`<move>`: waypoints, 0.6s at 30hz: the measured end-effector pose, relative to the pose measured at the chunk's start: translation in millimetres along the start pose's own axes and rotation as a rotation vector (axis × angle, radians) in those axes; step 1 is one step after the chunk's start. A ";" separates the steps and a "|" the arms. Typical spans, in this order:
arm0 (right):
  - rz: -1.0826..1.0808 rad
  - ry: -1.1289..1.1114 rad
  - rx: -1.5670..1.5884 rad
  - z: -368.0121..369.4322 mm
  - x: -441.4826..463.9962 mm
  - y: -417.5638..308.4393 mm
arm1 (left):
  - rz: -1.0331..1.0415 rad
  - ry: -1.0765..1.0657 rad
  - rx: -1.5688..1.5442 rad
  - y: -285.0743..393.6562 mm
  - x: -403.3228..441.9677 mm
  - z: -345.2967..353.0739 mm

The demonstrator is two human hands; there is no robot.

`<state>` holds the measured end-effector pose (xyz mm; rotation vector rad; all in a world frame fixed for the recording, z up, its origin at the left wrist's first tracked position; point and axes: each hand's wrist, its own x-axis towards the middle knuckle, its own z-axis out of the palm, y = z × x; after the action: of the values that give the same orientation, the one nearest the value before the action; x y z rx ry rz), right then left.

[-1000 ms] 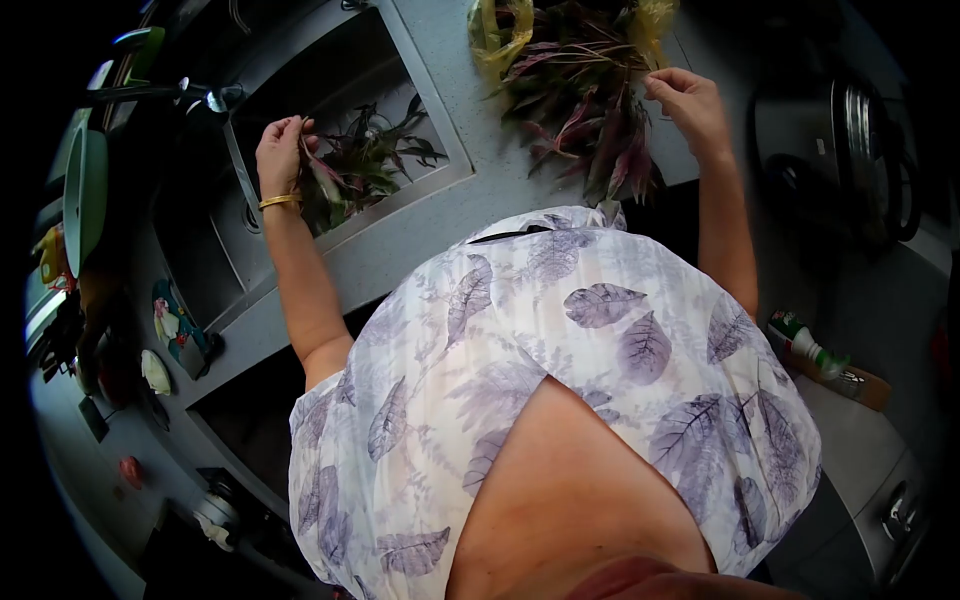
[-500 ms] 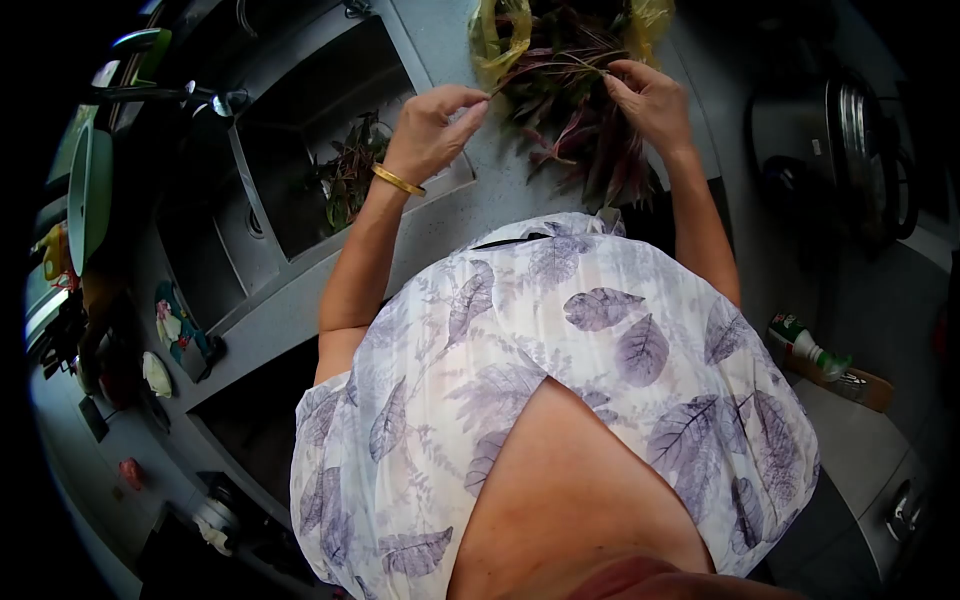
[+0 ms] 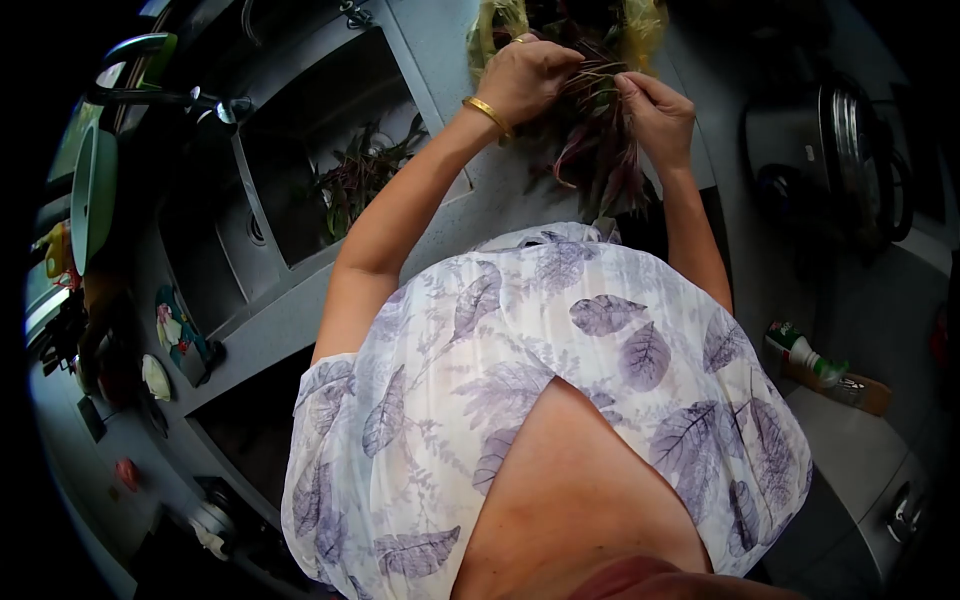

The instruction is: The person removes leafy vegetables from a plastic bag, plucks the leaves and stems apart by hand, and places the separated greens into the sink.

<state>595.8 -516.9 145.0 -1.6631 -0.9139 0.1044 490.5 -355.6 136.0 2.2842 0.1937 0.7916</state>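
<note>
A bunch of purple-green leafy stems lies on the counter at the top, partly on a yellow plastic bag. My left hand, above a gold bracelet, is closed at the stem ends, its fingertips pinching stems. Just to its right, my right hand pinches stems between thumb and forefinger. The two hands are a short gap apart. More leafy sprigs lie in the sink basin to the left.
The steel sink has a second basin and a faucet at its far left. A dark appliance stands at the right. A white and green bottle lies lower right, beside a green basin far left.
My left hand has moved from over the sink, where it held a sprig, rightward to the bunch on the counter. The sprigs now lie in the basin. My right hand has shifted slightly left.
</note>
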 end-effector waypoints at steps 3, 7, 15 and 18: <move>0.046 0.031 0.168 -5.9 5.8 -3.2 | -0.138 -0.100 -0.080 11.1 9.5 -12.7; 0.110 0.017 0.345 -4.2 13.7 -12.9 | -0.268 -0.241 -0.354 15.0 14.7 -28.9; 0.086 -0.048 0.418 14.9 25.1 -27.0 | -0.437 -0.316 -0.635 8.7 6.8 -48.8; 0.077 -0.096 0.408 23.5 27.6 -30.0 | -0.471 -0.312 -0.666 8.1 1.2 -52.2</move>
<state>587.5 -481.0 174.2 -1.3205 -0.8355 0.3998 460.0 -331.3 171.6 1.6034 0.2636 0.1972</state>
